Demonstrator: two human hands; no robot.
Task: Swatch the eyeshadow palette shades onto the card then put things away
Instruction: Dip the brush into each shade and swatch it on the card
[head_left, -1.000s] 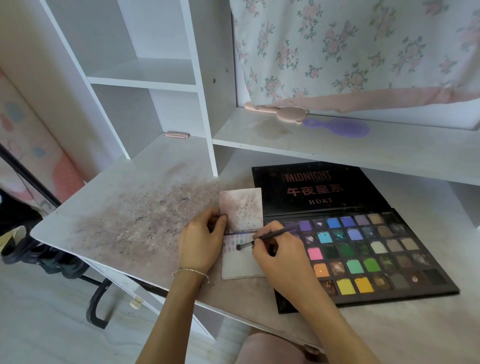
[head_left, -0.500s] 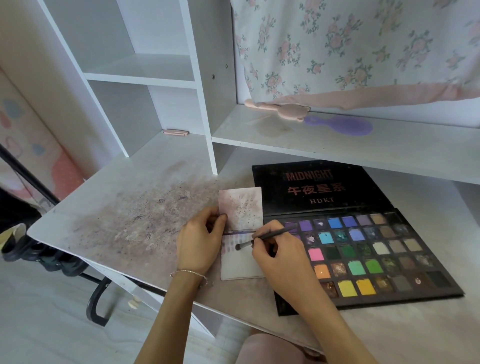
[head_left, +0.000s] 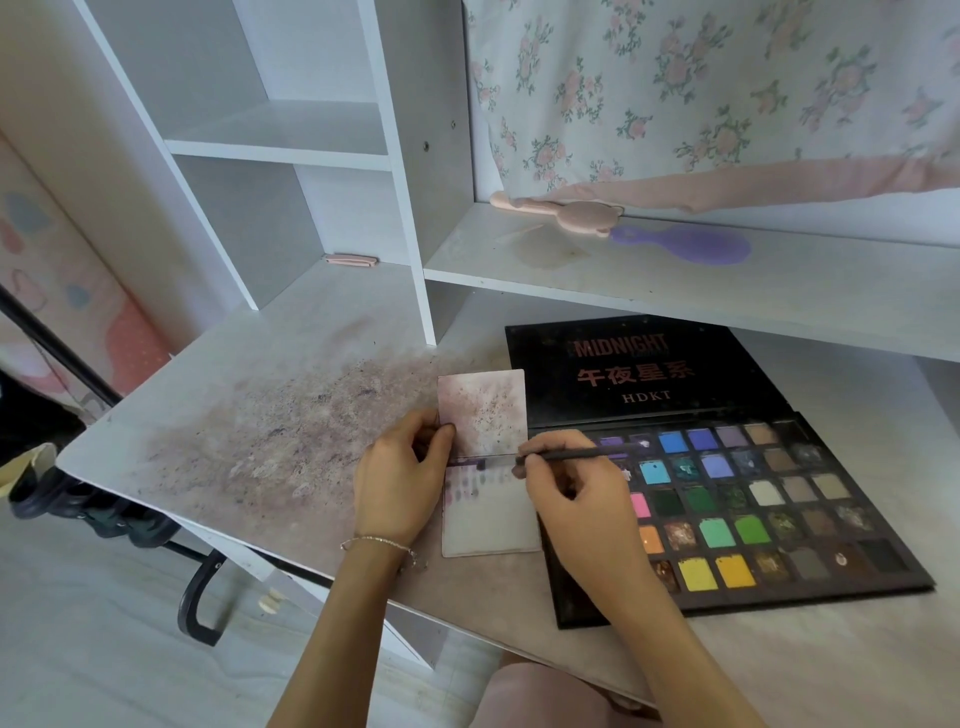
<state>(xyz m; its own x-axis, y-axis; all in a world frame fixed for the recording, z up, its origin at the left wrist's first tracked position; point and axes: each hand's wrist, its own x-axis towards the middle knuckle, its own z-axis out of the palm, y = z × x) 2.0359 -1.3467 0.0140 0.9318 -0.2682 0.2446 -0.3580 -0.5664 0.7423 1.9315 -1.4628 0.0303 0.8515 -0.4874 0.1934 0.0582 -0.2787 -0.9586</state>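
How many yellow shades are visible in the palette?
2: both yellow pans sit side by side in the palette's front row, one at left, one at right. The right hand may hide others.

Bright, soft daylight, even across the table; shadows faint, a soft one under the shelf. No hard glare. Wide-angle bowing at edges, shelf uprights lean. Slightly soft overall, corners blurrier, colours washed out.

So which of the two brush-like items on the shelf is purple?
The purple hairbrush, lying to the right; the other, a pink bear-shaped brush, lies left of it, partly under the floral cloth.
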